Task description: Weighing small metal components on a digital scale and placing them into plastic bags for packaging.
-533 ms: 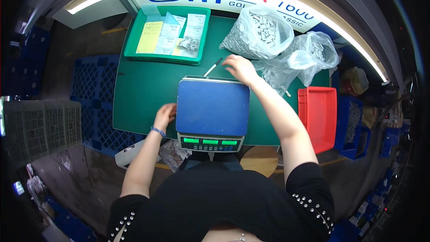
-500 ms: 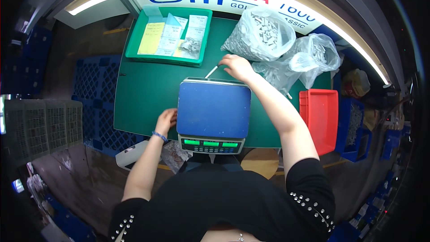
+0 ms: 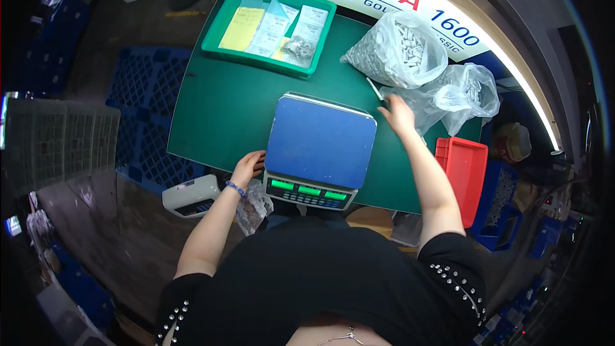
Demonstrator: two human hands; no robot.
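A weighing scale (image 3: pixel 323 141) with a blue platform and green lit displays stands on the green table. My left hand (image 3: pixel 248 167) rests at its left side, fingers apart against the edge. Beyond the scale's right side, my right hand (image 3: pixel 398 114) is closed on a slim white pen-like stick (image 3: pixel 374 88) with a dark end at my fingers. The stick points up toward a clear plastic bag of small grey metal pieces (image 3: pixel 403 51). Just beyond my right hand lies another clear bag (image 3: pixel 416 104), its contents hard to make out.
A green tray (image 3: pixel 314 67) with paper slips and a small bag sits at the far left. Another bag of pieces (image 3: pixel 473 90) stands at the right, behind a red bin (image 3: pixel 462 176). Below the table's left edge are blue pallets (image 3: pixel 154 115) and a white device (image 3: pixel 191 193).
My right hand has moved right and nearer with the stick, from behind the scale to its right side. My left hand stays by the scale. The whole view has shifted and tilted.
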